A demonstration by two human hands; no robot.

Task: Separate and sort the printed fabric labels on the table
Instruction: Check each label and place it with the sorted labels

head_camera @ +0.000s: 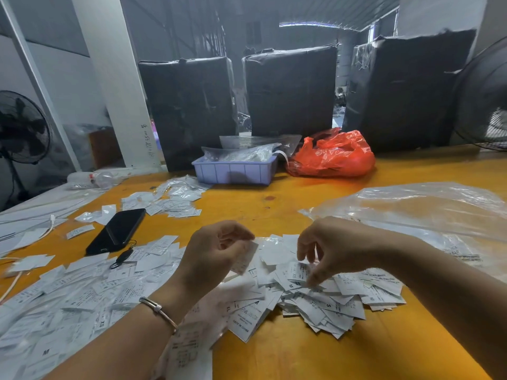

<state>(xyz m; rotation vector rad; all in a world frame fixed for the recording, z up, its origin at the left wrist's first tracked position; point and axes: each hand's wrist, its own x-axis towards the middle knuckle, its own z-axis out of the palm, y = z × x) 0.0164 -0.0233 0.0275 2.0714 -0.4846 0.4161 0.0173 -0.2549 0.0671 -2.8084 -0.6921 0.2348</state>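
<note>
White printed fabric labels lie in a loose heap on the orange table, below my right hand. More labels are spread over the table's left side. My left hand hovers above the middle, thumb and fingers pinching a blurred white label that hangs down. My right hand reaches down into the heap, its fingertips pinching at a label on top. A bracelet sits on my left wrist.
A black phone with a strap lies at the left. A lilac plastic bin and a red plastic bag stand at the back, before three black-wrapped bales. A clear plastic bag lies at the right.
</note>
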